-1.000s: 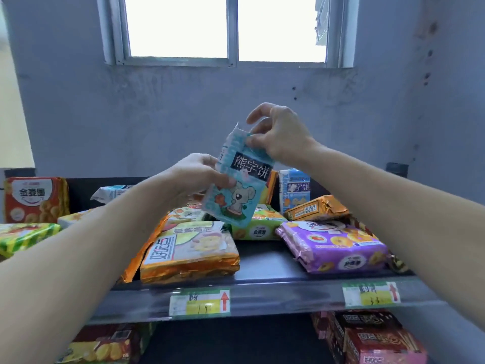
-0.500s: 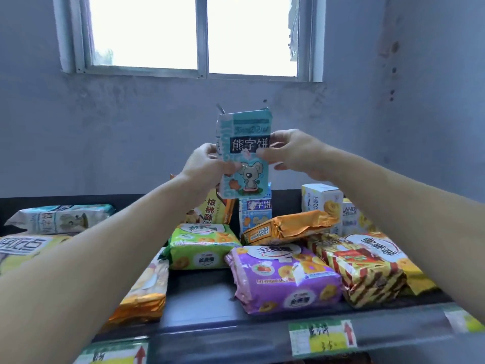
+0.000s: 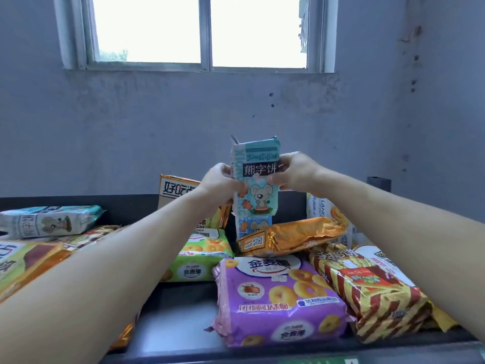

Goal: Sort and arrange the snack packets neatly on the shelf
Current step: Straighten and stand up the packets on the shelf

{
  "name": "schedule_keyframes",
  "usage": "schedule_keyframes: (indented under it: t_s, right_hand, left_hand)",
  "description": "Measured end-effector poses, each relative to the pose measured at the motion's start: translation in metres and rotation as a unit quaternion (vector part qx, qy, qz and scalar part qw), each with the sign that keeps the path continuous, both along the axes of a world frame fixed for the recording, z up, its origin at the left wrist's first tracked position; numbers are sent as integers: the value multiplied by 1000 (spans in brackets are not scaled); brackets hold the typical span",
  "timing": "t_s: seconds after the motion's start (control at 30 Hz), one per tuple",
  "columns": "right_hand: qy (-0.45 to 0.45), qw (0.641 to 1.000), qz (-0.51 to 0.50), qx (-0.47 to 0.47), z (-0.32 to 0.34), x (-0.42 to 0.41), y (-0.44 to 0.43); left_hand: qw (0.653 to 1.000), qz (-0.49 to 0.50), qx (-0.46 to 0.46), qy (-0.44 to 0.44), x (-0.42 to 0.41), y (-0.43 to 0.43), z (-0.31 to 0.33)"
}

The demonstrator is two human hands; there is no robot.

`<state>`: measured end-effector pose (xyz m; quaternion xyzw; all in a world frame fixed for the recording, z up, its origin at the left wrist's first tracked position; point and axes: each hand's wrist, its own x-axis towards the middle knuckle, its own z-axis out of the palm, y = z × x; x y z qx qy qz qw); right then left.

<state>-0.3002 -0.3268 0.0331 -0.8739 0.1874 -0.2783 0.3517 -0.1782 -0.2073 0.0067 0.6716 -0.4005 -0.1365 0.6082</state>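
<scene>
A teal snack box (image 3: 257, 177) with a cartoon bear is held upright above the back of the dark shelf (image 3: 178, 319). My left hand (image 3: 223, 182) grips its left edge and my right hand (image 3: 294, 172) grips its right edge. Directly below it stands a matching blue bear box (image 3: 253, 225), mostly hidden. In front lie an orange foil packet (image 3: 291, 236), a purple ring-biscuit packet (image 3: 280, 298), a green ring-biscuit packet (image 3: 202, 256) and a red-and-gold striped packet (image 3: 367, 290).
A pale bear packet (image 3: 49, 220) lies at the left, above orange-and-green packets (image 3: 23, 261). An orange bag (image 3: 175, 189) and a white-yellow box (image 3: 322, 214) stand at the back. A grey wall with a window (image 3: 199, 30) rises behind the shelf.
The box went from tilted to upright as both hands moved to grip its sides. The view shifted to the right along the shelf and closer, and the box now hangs just over the matching box.
</scene>
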Motion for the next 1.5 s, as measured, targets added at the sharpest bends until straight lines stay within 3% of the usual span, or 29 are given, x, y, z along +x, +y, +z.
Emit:
schedule_keyframes:
  t_s: [0.17, 0.3, 0.47, 0.63, 0.7, 0.77, 0.83, 0.93, 1.1, 1.2, 1.37, 1.5]
  right_hand:
    - [62, 998, -5, -14, -9, 6, -15]
    - [142, 986, -36, -81, -11, 2, -17]
    - [331, 934, 3, -134, -2, -16, -12]
    - [394, 913, 63, -92, 4, -32, -5]
    - [449, 885, 98, -78, 6, -39, 2]
    - [494, 856, 91, -124, 3, -43, 11]
    - [501, 839, 59, -206, -6, -42, 21]
    - [454, 840, 21, -297, -18, -38, 28]
    - [372, 858, 17, -355, -17, -40, 31]
    - [375, 858, 10, -351, -12, -43, 31]
    - [464, 837, 14, -290, -2, -50, 35]
    - [469, 863, 43, -184, 8, -47, 31]
  left_hand:
    - [999, 19, 26, -14, 13, -12, -15]
    - [997, 34, 63, -23, 20, -17, -26]
    - [996, 40, 74, -5, 23, -22, -32]
    - [994, 51, 91, -2, 23, -26, -32]
    - [994, 55, 95, 1, 23, -26, -32]
    - [994, 56, 96, 4, 21, -27, -32]
    - [994, 57, 94, 7, 19, -26, -32]
    - [994, 60, 93, 9, 18, -25, -32]
    - [994, 61, 83, 20, 19, -21, -35]
    - [994, 60, 87, 22, 16, -21, -37]
    - [994, 61, 86, 8, 13, -24, -40]
    - [992, 78, 97, -28, 10, -27, -39]
